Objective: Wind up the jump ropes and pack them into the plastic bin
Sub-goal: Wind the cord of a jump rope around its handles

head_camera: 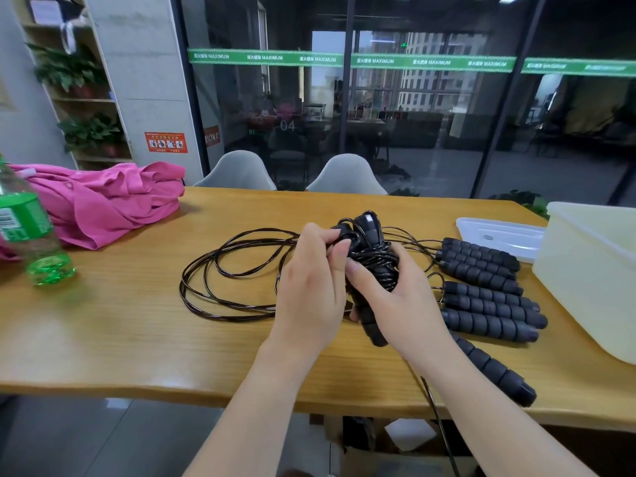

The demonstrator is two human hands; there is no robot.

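Rope-wound handle bundle [373, 270] upright, long axis top-away, fingers of right hand [395, 297] and left hand [311, 280] curled around it.

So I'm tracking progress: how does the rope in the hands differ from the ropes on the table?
The held rope has its cord wrapped tight around its handles; the table ropes trail loose cord in loops. The held rope is gripped by the left hand and right hand; the others lie flat beside the bin. All have black cord and dark ribbed handles.
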